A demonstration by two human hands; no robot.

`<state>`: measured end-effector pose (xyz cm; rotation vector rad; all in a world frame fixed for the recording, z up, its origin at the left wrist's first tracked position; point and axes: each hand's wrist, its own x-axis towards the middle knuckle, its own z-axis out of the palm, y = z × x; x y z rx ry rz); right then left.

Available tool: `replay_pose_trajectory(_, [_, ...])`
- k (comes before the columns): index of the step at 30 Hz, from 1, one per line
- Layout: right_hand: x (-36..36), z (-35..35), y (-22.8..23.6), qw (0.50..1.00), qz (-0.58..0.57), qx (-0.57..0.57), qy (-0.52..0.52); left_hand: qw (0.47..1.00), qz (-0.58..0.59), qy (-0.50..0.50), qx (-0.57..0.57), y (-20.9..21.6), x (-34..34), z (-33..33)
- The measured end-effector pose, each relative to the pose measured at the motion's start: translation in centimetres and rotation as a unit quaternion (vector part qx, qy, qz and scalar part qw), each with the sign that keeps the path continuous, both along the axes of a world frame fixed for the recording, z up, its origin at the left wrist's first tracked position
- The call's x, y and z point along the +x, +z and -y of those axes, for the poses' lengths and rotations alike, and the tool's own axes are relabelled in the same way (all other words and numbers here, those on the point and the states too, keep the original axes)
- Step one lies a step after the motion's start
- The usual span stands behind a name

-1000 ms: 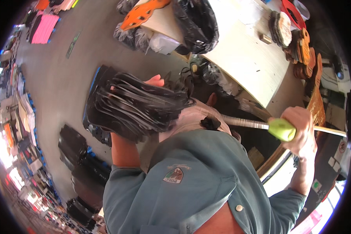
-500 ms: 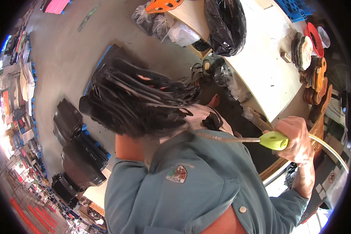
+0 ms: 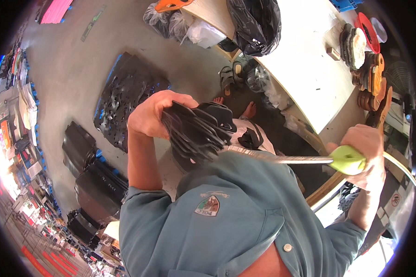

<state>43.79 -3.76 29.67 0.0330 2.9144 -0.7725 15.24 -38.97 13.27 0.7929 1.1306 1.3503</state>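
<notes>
My left hand is closed around a thick bundle of thin, flat black cut pieces, held in front of my chest. The pieces fan out to the right of my fingers, and their lower ends are blurred. On the right, my right hand grips the bulbous lime-green handle of a long, thin tool. Its narrow metallic shaft points left across my chest toward the bundle. Near the bundle the tip is hard to make out; I cannot tell whether it touches the pieces.
A pale table at upper right bears a black plastic bag, wooden sole-shaped forms and a red basin. Perforated black sheets lie on the floor beyond my left hand. Black stacks stand at left; sandals lie by the table.
The black pieces, earlier a wide blurred mass over my left hand, now form a compact bundle with that hand showing. My right hand and the green-handled tool have shifted right and slightly up.
</notes>
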Motion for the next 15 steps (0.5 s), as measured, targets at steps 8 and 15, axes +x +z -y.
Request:
replay_pose_trajectory(8, [1.1, 0.7, -1.7, 0.999, 0.024, 0.000, -0.032, 0.884, 0.387, 0.219, 0.145, 0.4, 3.2, -1.9])
replay_pose_trajectory(15, [1.9, 1.0, -3.8, 0.999, 0.027, 0.006, -0.041, 0.945, 0.163, 0.204, 0.195, 2.1, 2.1, -3.0])
